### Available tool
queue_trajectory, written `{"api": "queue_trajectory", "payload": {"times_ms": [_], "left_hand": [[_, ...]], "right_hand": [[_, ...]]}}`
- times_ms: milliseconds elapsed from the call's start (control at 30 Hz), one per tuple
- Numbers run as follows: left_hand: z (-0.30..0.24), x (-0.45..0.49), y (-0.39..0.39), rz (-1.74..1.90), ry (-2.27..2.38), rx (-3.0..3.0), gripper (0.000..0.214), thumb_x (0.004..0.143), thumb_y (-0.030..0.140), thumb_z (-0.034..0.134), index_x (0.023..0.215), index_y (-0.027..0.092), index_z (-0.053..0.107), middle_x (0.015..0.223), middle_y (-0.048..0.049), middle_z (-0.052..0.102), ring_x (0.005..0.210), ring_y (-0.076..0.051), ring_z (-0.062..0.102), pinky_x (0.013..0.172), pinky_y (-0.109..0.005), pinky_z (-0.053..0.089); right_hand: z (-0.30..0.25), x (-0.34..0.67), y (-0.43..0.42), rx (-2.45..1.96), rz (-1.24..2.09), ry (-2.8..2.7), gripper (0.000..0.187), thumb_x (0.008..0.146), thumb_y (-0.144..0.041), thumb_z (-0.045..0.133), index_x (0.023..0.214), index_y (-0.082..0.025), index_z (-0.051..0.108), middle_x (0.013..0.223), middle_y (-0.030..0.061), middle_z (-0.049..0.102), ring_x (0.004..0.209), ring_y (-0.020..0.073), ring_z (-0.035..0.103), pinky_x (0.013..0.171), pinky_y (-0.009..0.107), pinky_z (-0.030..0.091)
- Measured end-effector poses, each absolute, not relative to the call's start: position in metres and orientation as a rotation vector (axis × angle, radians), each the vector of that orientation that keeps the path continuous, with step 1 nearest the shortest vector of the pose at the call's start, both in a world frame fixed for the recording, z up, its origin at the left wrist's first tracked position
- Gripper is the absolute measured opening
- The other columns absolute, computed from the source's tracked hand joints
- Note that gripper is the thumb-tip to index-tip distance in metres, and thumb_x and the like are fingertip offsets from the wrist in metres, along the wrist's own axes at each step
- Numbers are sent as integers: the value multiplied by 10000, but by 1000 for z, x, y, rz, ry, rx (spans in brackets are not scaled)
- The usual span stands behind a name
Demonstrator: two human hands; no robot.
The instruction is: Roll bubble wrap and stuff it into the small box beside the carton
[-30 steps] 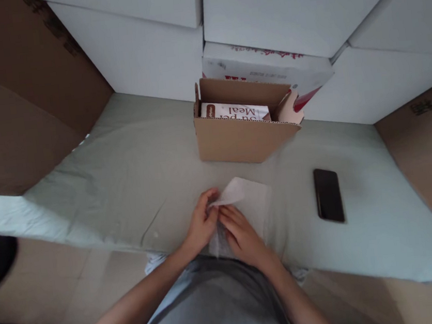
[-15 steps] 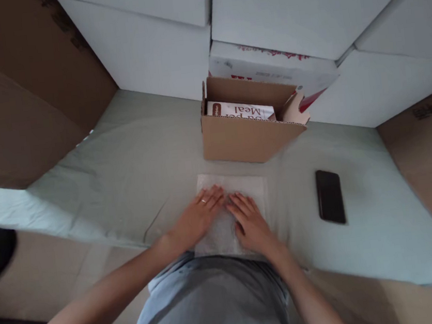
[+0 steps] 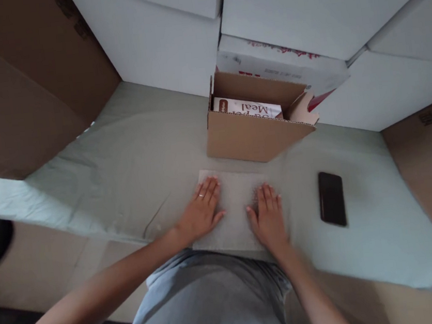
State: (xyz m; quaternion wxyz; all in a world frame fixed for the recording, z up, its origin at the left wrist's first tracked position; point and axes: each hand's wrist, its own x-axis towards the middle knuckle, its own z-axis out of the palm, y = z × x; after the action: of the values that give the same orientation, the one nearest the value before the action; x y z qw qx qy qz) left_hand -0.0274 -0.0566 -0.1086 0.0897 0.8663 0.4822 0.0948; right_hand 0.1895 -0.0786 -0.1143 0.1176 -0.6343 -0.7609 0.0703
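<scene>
A flat, translucent sheet of what looks like bubble wrap [image 3: 236, 206] lies on the cloth-covered surface right in front of my body. My left hand [image 3: 202, 208], with a ring on one finger, rests flat on its left side, thumb spread toward the middle. On the sheet's right side lies my right hand [image 3: 268, 213], palm down with the fingers stretched out. Neither hand grips anything. Just beyond the sheet stands an open cardboard box [image 3: 256, 139], and inside it is a white and brown carton [image 3: 249, 109] with "Meal" printed on it.
A black phone [image 3: 331, 199] lies to the right on the pale green cloth [image 3: 123, 167]. White boxes [image 3: 280, 9] are stacked behind. Large brown cartons stand at the left [image 3: 27, 79] and right [image 3: 431, 174]. A printed white box [image 3: 267, 62] sits behind the open one.
My hands have moved apart on the sheet: the right one has slid outward to the right edge, the left slightly left. The view has shifted a little.
</scene>
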Motion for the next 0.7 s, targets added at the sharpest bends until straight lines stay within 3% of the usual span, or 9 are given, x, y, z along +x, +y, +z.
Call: {"api": "queue_trajectory", "payload": {"times_ms": [167,333,500,600,700], "left_hand": [[-109,-26,-70,222,1128,2631,733,902,512,392,1442,58,193,1526,-172,182,1428,-285,74,1153,-434,139],[-107,-50,-69,221,1029,2587,645,916,405,422,1430,70,221,1516,-177,216,1429,-273,84,1142,-444,182],[-96,-68,-95,160,671,2597,606,854,469,532,1346,141,398,1465,-129,360,1376,-285,271,1097,-437,296],[-96,-73,-105,222,717,2603,443,888,294,510,1301,145,454,1400,-127,453,1328,-266,365,1075,-423,336],[-95,-75,-101,405,749,2513,315,906,194,453,1204,145,542,1270,-112,577,1246,-216,471,1058,-376,377]], "right_hand": [[-112,175,-100,-1593,313,-2508,623,913,-384,407,1457,-149,216,1519,138,240,1411,277,175,1110,525,202],[-114,200,-105,-1687,245,-2392,546,924,-298,390,1435,-149,266,1486,157,309,1392,283,231,1093,562,226],[-109,222,-112,-1490,407,-2455,506,917,-268,425,1402,-182,314,1468,116,354,1397,226,233,1114,512,258],[-103,225,-116,-1423,498,-2521,526,911,-307,449,1404,-183,313,1485,117,321,1405,238,207,1116,533,247],[-98,229,-119,-1316,593,-2531,699,839,-474,545,1412,-154,303,1489,157,297,1400,288,208,1098,560,264]]}}
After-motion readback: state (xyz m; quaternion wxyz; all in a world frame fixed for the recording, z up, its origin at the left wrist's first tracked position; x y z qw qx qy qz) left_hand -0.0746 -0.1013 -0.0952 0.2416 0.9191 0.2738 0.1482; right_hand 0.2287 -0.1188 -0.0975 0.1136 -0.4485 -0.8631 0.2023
